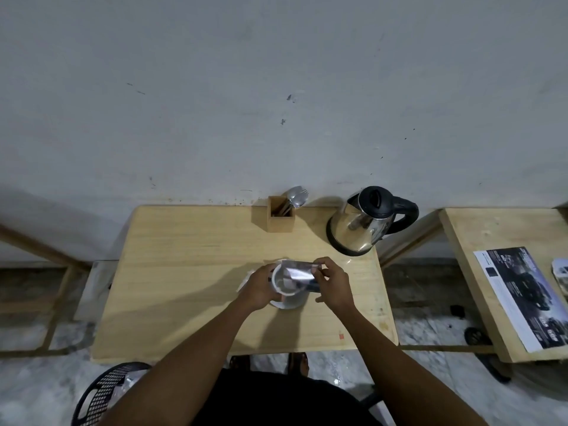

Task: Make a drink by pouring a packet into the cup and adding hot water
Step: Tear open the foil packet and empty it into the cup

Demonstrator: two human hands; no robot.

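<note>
A: Biggest first?
B: Grey wall (pixel 276 87) across the whole top half, scuffed. Wood table (pixel 184 272) pushed against it, centre frame. Second table (pixel 479 241) off to the right, apart from the first, printed sheet (pixel 522 296) lying flat on it. Speckled floor (pixel 46 388) below. Black mesh basket (pixel 101 395) bottom left, on the floor, beside the left forearm.

A: On the main table?
B: Steel kettle (pixel 365 222) back right corner, black lid shut, black handle pointing right, seated on its black base. Wood holder (pixel 280 217) back centre, left of the kettle, well apart from it. Spoons (pixel 296 196) standing in the holder, bowls up, leaning toward the wall.

A: Cup?
B: White cup (pixel 287 298) upright, mid-table, right of centre, near front of kettle but apart. Inside hard to read, looks pale; contents unclear.

A: Packet?
B: Silver packet (pixel 296 273) held over the cup mouth, tilted, lower end dipping toward the opening. Blurred; cannot tell if anything is coming out.

A: Hands?
B: Left hand (pixel 261 287) wrapped round the cup's left side, fingers curled on the wall, also close to the packet's left end. Touching the packet or not: cannot tell. Right hand (pixel 332 284) pinching the packet's right end, thumb and forefinger closed on it, other fingers loosely bent. Both forearms bare, reaching in from bottom of frame.

A: Smaller bits?
B: Small red mark (pixel 340 335) on the table near the front right edge.
</note>
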